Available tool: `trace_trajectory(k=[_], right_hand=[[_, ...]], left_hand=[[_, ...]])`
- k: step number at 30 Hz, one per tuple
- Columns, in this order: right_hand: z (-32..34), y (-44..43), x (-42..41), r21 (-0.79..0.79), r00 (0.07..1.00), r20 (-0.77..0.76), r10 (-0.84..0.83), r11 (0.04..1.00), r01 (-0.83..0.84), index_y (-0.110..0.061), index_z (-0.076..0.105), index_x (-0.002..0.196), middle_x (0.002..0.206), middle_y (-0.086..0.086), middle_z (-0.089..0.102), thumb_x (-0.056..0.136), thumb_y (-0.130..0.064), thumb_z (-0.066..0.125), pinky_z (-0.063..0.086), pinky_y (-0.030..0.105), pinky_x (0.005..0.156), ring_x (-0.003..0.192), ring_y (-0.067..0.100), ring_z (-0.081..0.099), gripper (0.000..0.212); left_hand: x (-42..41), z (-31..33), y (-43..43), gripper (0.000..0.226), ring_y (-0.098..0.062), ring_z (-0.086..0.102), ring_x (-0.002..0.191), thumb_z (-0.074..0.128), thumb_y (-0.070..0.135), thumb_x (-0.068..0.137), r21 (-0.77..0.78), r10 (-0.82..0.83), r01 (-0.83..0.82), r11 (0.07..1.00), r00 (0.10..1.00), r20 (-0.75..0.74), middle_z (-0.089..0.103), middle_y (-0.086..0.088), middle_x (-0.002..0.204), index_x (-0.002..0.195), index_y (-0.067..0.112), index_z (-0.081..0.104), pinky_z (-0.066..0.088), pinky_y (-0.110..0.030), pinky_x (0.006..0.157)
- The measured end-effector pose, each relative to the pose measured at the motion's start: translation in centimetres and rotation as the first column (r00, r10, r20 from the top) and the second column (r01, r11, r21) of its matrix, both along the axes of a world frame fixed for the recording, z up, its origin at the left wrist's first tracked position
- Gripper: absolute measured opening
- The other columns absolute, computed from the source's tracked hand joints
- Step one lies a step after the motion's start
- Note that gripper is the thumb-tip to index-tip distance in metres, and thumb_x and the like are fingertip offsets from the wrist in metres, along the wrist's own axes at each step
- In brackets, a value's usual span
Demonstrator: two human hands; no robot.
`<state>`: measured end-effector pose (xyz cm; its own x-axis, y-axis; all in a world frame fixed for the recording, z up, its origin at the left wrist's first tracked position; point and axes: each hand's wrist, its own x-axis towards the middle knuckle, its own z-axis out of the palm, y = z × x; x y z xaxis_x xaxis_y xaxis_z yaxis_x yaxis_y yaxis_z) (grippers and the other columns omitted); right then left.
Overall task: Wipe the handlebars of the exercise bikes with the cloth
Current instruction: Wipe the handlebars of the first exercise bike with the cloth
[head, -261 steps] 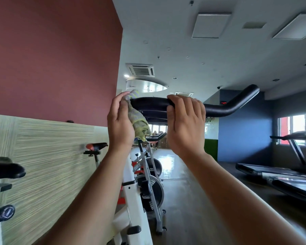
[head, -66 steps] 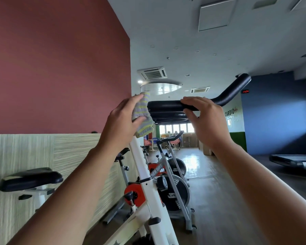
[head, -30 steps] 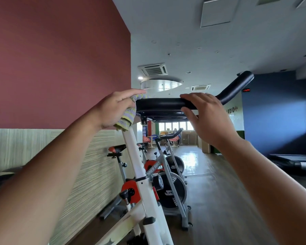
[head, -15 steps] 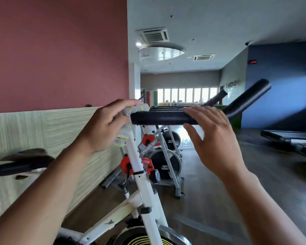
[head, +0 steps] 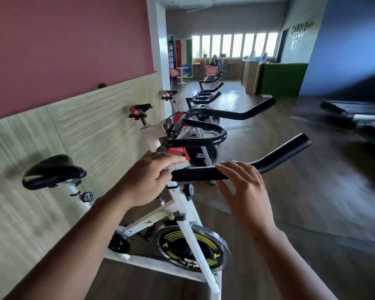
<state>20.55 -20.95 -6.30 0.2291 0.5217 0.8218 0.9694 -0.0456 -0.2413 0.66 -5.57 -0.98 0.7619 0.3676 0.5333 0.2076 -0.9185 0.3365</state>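
Black handlebar [head: 204, 173] w/ cloth [head: 179, 166] gripped against it by left hand [head: 146, 180] fingers, right hand [head: 244, 189] fingers straight on top, prob steadying it.

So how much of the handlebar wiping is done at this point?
Done: nothing provably; a wiped bar looks no different here. In hand: the left hand holds the cloth against the inner end of the nearest handlebar, while the right hand rests its fingers on the bar. To do: that bar's upturned end, and the handlebars of the bikes farther down the row.
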Motion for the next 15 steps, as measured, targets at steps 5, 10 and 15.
trace_trajectory(k=[5,10,15], right_hand=[[1.5,-0.5,-0.3,-0.054,0.998,-0.057,0.005,0.998,-0.008,-0.012,0.075,0.113,0.114,0.001,0.073,0.084,-0.013,0.069,0.041,0.03,0.103,0.108,0.022,0.061,0.029],[2.7,-0.9,-0.4,-0.144,0.994,-0.108,0.016,0.989,-0.032,-0.015,0.076,0.113,0.114,-0.001,0.074,0.095,-0.026,0.051,0.046,0.033,0.101,0.108,0.023,0.064,0.032],[3.8,-1.4,-0.2,-0.208,0.992,-0.123,0.013,0.977,-0.039,-0.016,0.077,0.111,0.111,0.0,0.075,0.089,-0.021,0.062,0.051,0.037,0.096,0.105,0.026,0.067,0.026]], left_hand=[[0.7,1.1,-1.5,0.051,-0.011,0.056,0.12,0.036,0.025,0.092,0.007,0.001,0.0,1.0,0.987,-0.158,0.065,-0.001,0.131,0.135,0.013,0.06,0.037,-0.016,0.103],[-0.1,3.4,1.7,0.057,-0.02,0.048,0.137,0.029,0.032,0.09,-0.086,0.103,-0.146,0.986,0.92,-0.377,0.06,-0.005,0.139,0.129,0.011,0.065,0.039,-0.043,0.113],[1.2,3.8,0.7,0.05,-0.021,0.052,0.128,0.033,0.027,0.092,-0.133,0.134,-0.196,0.971,0.918,-0.374,0.064,-0.006,0.129,0.119,0.006,0.069,0.038,-0.027,0.106]])
